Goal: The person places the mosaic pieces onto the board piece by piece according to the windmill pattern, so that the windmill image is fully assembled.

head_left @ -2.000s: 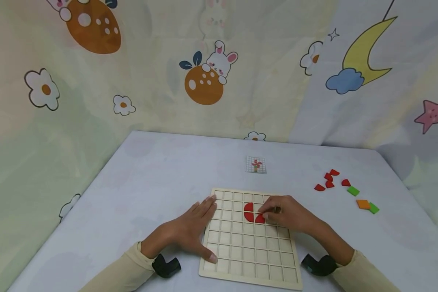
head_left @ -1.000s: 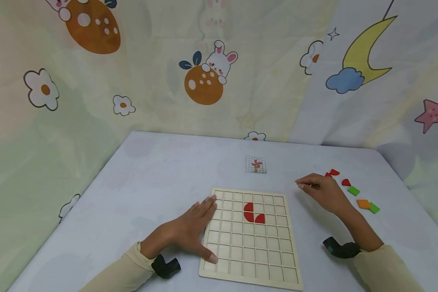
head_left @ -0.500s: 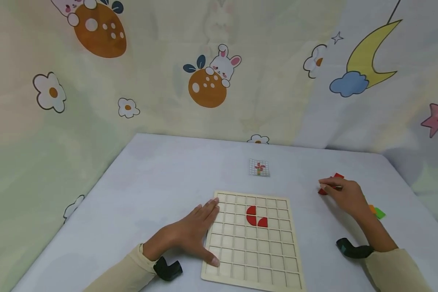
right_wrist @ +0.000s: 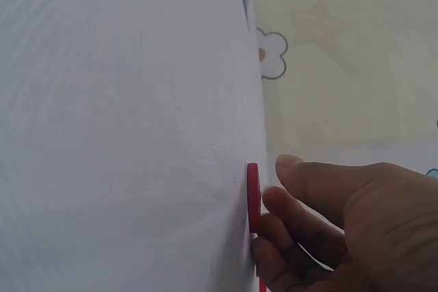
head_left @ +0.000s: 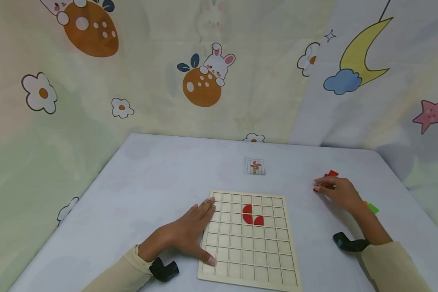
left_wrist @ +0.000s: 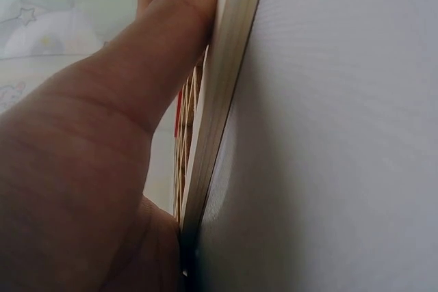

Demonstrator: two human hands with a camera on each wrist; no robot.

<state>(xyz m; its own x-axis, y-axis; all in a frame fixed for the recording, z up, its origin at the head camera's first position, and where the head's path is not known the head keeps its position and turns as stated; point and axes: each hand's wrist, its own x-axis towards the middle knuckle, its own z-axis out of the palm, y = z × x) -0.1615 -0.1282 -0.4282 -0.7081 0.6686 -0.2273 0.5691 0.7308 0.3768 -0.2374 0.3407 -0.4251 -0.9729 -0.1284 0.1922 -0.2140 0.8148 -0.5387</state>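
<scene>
My left hand (head_left: 187,231) lies spread along the left edge of the pale wooden grid board (head_left: 219,275). Its thumb (left_wrist: 171,25) rests on the rim in the left wrist view. Three red quarter-round pieces (head_left: 247,219) sit in cells of the board's upper part. Over on the right, my right hand (head_left: 341,194) is at the loose red pieces (head_left: 333,173), partly covering them. One red piece (right_wrist: 253,200) lies flat by its fingertips in the right wrist view. Thumb and forefinger are apart there, with nothing pinched between them; whether a finger touches the piece, I cannot tell.
A small picture card (head_left: 254,166) with a red pinwheel-like figure on a grid lies behind the board. A green piece (head_left: 373,208) and a mostly hidden orange piece (head_left: 366,203) lie beyond my right forearm. A patterned cloth (head_left: 149,81) hangs behind the table.
My right hand has left the board and moved right to the loose red pieces, where it has stayed over the last half second. The left hand has kept its place on the board.
</scene>
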